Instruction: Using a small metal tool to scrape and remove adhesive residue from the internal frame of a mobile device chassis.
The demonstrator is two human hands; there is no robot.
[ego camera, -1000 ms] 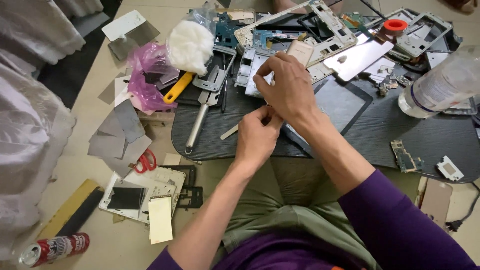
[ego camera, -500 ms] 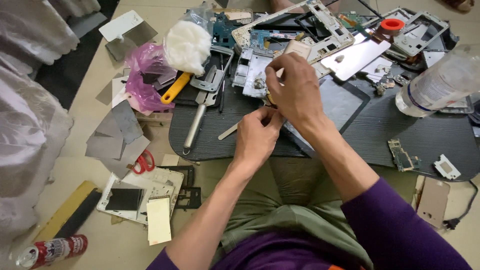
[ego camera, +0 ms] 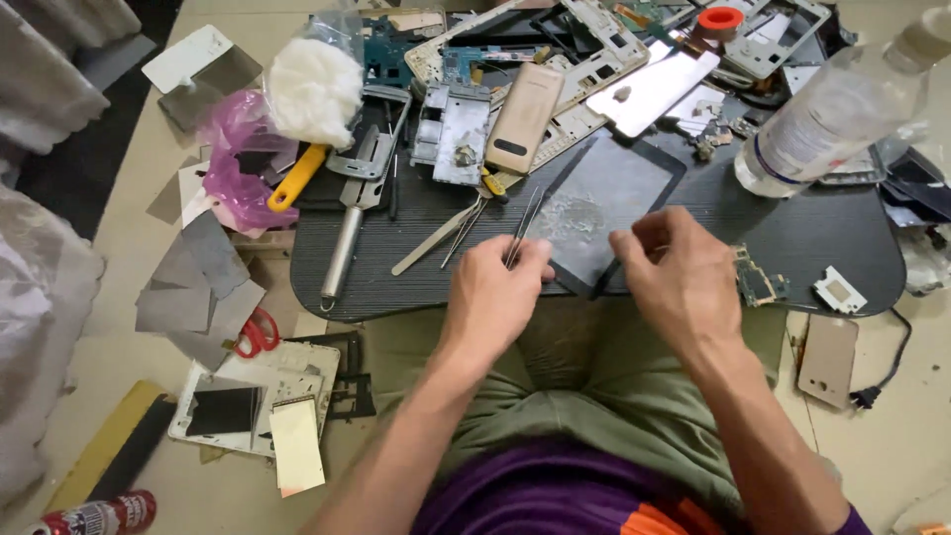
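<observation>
Fingers of the left hand are pinching closed around a pair of slim steel tweezers, whose tips are pointing up and away over the dark lap board. Fingers of the right hand are curling half shut just beside the near right edge of the dark rectangular glass panel; whether they are gripping anything small cannot be told. The panel is lying flat on the board, between the two hands, with a pale scuffed patch near its middle.

Judged step: cleaning or picking at the panel surface. The next move is calling for fine tip placement on that patch.

Open room is narrowing. A gold phone shell and stripped frames are crowding the far side, and a clear plastic bottle is lying near the right. The board's near edge is sitting just under both wrists.
</observation>
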